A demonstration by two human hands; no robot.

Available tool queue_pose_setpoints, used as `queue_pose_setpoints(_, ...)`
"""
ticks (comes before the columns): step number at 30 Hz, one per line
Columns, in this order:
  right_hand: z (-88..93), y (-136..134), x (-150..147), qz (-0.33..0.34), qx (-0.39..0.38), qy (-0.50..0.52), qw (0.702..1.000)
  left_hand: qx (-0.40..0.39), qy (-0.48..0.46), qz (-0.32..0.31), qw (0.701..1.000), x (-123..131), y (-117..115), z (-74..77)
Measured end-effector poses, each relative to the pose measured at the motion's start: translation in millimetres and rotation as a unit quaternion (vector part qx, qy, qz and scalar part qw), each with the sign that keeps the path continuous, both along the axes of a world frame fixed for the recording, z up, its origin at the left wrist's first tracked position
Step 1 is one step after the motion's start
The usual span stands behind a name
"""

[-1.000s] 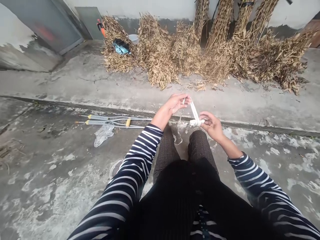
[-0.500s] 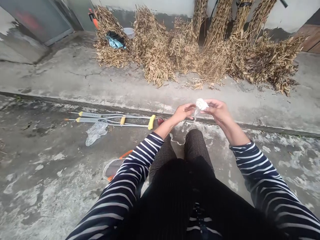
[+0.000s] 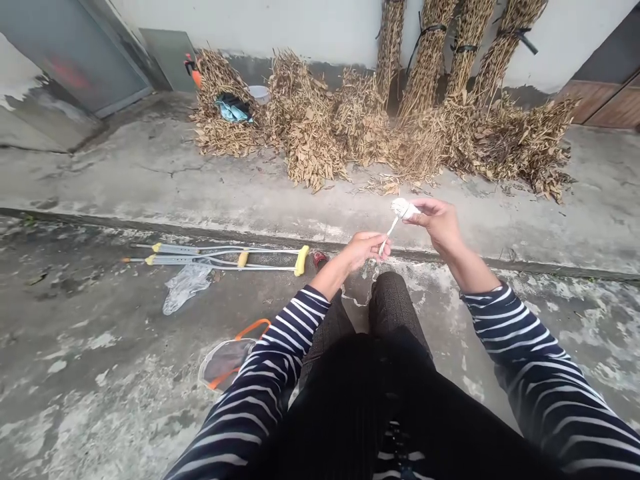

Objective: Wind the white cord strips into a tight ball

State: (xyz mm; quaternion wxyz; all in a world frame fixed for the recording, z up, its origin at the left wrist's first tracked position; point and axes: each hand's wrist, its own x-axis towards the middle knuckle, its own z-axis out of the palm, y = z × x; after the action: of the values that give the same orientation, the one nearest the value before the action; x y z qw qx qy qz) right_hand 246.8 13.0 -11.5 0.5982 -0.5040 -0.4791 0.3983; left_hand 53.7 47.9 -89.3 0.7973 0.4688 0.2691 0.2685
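Observation:
A white strip of cloth or plastic runs between my hands, too thin to tell which. Its upper end is bunched into a small white wad, pinched in the fingers of my right hand. My left hand sits lower and to the left, its fingers closed on the strip's narrow lower part. Both hands are raised above my knees, in dark trousers. Striped sleeves cover my forearms.
A pair of metal crutches with yellow grips lies on the concrete to my left, near a clear plastic bag and an orange-handled net. Bundles of dried plant stalks stand along the wall beyond a low step edge.
The strip, stretched between my hands a second ago, is now mostly bunched in my right hand, with a thin tail down to my left. My left hand has dropped lower; the view has shifted slightly.

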Motion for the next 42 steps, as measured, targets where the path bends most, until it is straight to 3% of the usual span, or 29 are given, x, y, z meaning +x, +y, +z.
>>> queue_pose_setpoints(4, 8.5, -8, -8, 0.001, 0.042, -0.046, 0.998, -0.051, -0.015, -0.093, 0.994, -14, 6, -7.8)
queue_pose_setpoints(7, 15.6, -14, -15, 0.002, 0.073, -0.080, 0.994, -0.014, 0.025, -0.146, 0.989, -14, 8, -4.6)
queue_pose_setpoints(8, 18.0, -15, -17, 0.005, 0.080, -0.087, 0.993, 0.018, 0.044, -0.118, 0.992, -12, 8, -0.7)
queue_pose_setpoints(12, 25.8, -16, -22, 0.019, 0.098, -0.101, 0.990, 0.154, 0.032, 0.105, 0.982, -1, 1, 22.7)
queue_pose_setpoints(16, 30.4, -14, -26, 0.020, 0.104, -0.125, 0.986, 0.191, -0.006, 0.152, 0.970, 8, -11, 38.5)
queue_pose_setpoints(20, 33.7, -12, -33, 0.032, 0.115, -0.123, 0.985, 0.200, 0.042, 0.231, 0.951, 16, -14, 38.1)
queue_pose_setpoints(23, 38.4, -7, -35, 0.027, 0.122, -0.118, 0.985, 0.221, 0.049, 0.230, 0.946, 20, -13, 33.7)
queue_pose_setpoints(28, 52.0, 7, -27, -0.023, 0.161, -0.113, 0.980, 0.176, 0.022, 0.161, 0.971, 12, -19, 15.0)
queue_pose_setpoints(33, 66.1, 24, -4, -0.053, 0.183, -0.136, 0.972, 0.136, 0.062, 0.071, 0.986, -17, -22, -30.6)
queue_pose_setpoints(37, 89.7, 35, 24, -0.096, 0.260, -0.168, 0.946, 0.086, 0.158, 0.028, 0.983, -50, -12, -66.2)
queue_pose_setpoints(40, 110.0, 29, 35, -0.128, 0.294, -0.180, 0.930, 0.106, 0.268, 0.078, 0.954, -66, 9, -67.9)
queue_pose_setpoints(42, 116.0, 18, 31, -0.132, 0.272, -0.184, 0.935, 0.136, 0.298, 0.125, 0.937, -65, 26, -51.8)
